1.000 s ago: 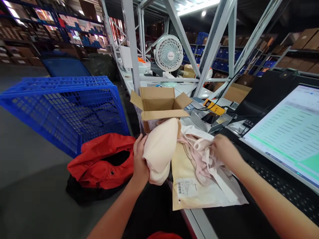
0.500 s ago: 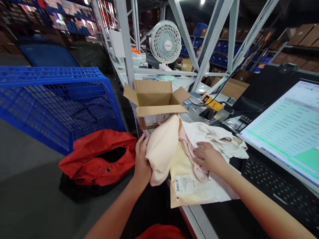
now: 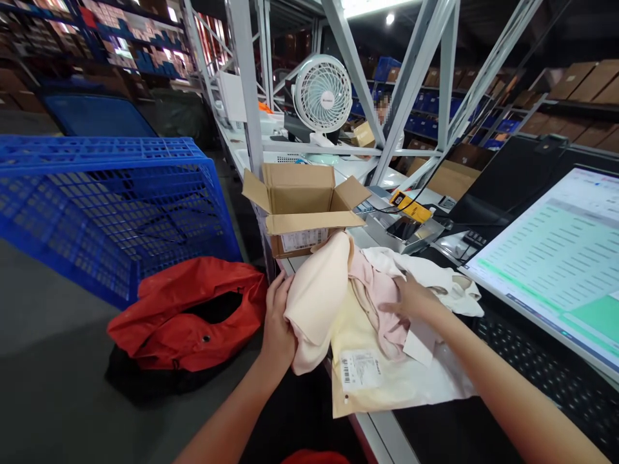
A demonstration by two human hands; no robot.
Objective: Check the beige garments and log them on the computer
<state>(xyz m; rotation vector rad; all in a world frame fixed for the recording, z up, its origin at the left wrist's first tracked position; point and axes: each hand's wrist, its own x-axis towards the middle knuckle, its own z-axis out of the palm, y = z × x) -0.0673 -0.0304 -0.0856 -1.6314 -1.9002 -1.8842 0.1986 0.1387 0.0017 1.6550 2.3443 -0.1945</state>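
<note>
My left hand [image 3: 278, 322] grips the edge of a cream garment [image 3: 316, 296] that hangs over the near edge of the worktable. My right hand [image 3: 411, 299] rests palm down with fingers spread on a pile of pink garment [image 3: 380, 303] and white garment [image 3: 430, 274]. Under the clothes lies a pale yellow mailer bag [image 3: 382, 380] with a barcode label [image 3: 360, 368]. An open cardboard box [image 3: 302, 203] stands just behind the pile.
A large blue plastic crate [image 3: 106, 206] and a red bag [image 3: 186, 312] sit on the floor at left. A monitor [image 3: 556, 258] and a black keyboard [image 3: 536, 367] are at right. A yellow scanner [image 3: 411, 206], a white fan [image 3: 323, 96] and grey rack posts [image 3: 246, 109] stand behind.
My right hand has gone from tugging at the pink and white garments to pressing flat on them. The white garment is spread out to the right. My left hand still holds the cream one.
</note>
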